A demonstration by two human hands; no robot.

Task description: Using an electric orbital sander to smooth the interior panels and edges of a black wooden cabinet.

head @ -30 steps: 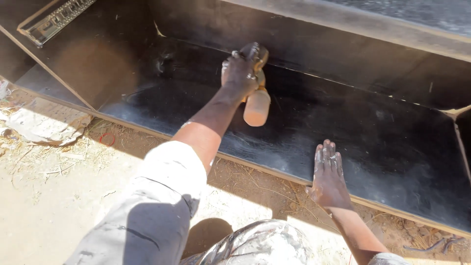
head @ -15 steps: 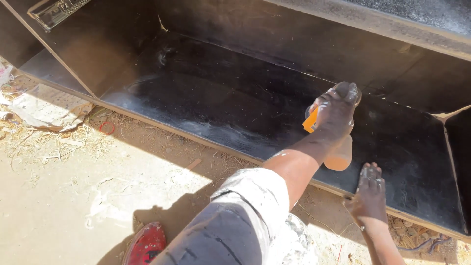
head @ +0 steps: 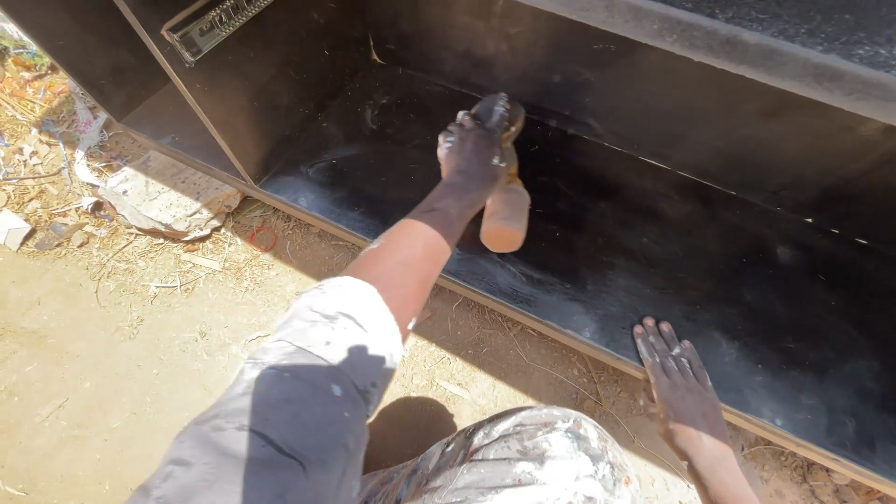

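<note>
The orange sander [head: 504, 210], gripped in the left hand [head: 474, 149], had swept back leftward across the black panel [head: 653, 252]; the right hand [head: 679, 383] lay flat, bracing its edge.

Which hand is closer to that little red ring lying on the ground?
Left. The left hand on the sander is nearer the red ring; the right hand presses the panel farther away.

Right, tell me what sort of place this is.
Probably an outdoor, open-air carpentry yard: bare sandy ground strewn with straw and scraps, a black cabinet lying on the dirt in sunlight, and the left hand working a dusty orange power sander inside it.
</note>
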